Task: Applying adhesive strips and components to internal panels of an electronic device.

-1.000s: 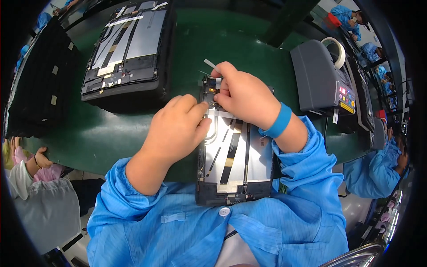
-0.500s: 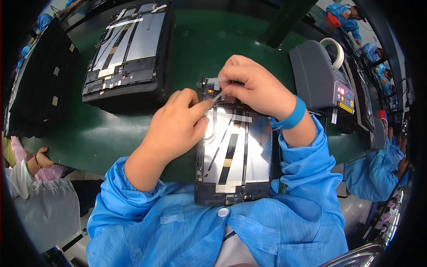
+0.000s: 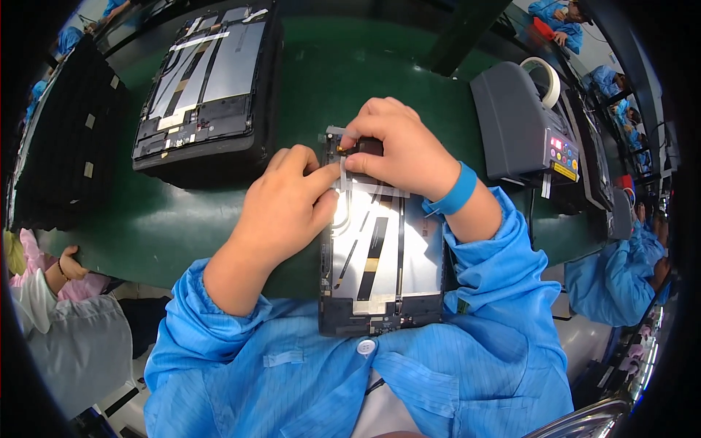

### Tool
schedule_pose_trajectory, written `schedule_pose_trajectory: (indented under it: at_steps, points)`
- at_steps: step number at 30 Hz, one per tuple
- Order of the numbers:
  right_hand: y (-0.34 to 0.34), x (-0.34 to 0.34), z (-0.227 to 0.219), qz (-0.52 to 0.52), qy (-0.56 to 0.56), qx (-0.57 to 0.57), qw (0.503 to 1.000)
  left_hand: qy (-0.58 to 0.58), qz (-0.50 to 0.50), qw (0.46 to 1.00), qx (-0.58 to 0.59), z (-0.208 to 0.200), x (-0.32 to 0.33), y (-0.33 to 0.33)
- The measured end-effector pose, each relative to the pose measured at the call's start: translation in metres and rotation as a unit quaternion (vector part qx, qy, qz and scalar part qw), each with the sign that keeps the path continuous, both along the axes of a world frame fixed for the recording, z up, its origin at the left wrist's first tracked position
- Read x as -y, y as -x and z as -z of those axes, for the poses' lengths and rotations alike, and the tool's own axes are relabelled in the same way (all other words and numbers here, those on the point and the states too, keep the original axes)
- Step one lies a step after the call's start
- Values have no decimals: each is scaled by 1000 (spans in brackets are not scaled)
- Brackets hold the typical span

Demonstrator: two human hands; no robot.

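An opened tablet (image 3: pixel 423 255) lies on the green bench right in front of me, its silvery back plate, dark flat cables and black lower end exposed. A narrow translucent tape strip (image 3: pixel 343 177) runs along its upper left part. My left hand (image 3: pixel 288 201) is closed, its index finger and thumb at the tablet's left edge, on the strip's lower portion. My right hand (image 3: pixel 409 153), with a blue band at the wrist, pinches the upper portion of the strip close to the tablet's top left corner. The right fingers cover part of that top end.
A stack of similar opened tablets (image 3: pixel 212 80) stands at the upper left, with a taller dark stack (image 3: pixel 66 139) farther left. On the right sits a grey tape dispenser (image 3: pixel 511 124) carrying a tape roll (image 3: pixel 549 84). A co-worker's hand (image 3: pixel 71 264) rests by the bench's left edge.
My right hand has moved slightly left and down toward the tablet, bringing the strip from a slant to nearly upright along the edge. The left hand has barely moved.
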State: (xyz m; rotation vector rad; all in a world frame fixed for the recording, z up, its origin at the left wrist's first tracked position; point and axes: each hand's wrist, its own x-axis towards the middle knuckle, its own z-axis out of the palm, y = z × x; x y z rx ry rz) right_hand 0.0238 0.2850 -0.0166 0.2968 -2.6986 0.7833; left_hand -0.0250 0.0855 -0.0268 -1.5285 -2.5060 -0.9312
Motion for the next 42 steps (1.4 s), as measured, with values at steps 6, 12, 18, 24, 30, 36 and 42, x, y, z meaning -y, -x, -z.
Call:
schedule_pose_trajectory:
  at_steps: [6,12,18,24,30,36,42]
  points:
    - [3,-10,-10,-45,171,145,973,5,-10,1000,22,-1,2,-1]
    - [0,-4,-8,2,89,135,987,5,-9,1000,22,-1,1,-1]
    - [1,-5,-5,-46,204,171,963,0,-12,1000,24,1,3,-1]
    - [5,-5,-11,45,163,208,963,2,-7,1000,26,0,2,-1]
    - [10,6,-16,93,-9,189,978,-10,-15,1000,3,2,1,-1]
    - [13,15,-22,154,-24,223,962,12,-11,1000,23,0,2,-2]
    - [14,17,-23,177,-38,232,956,7,-13,1000,12,2,2,-3]
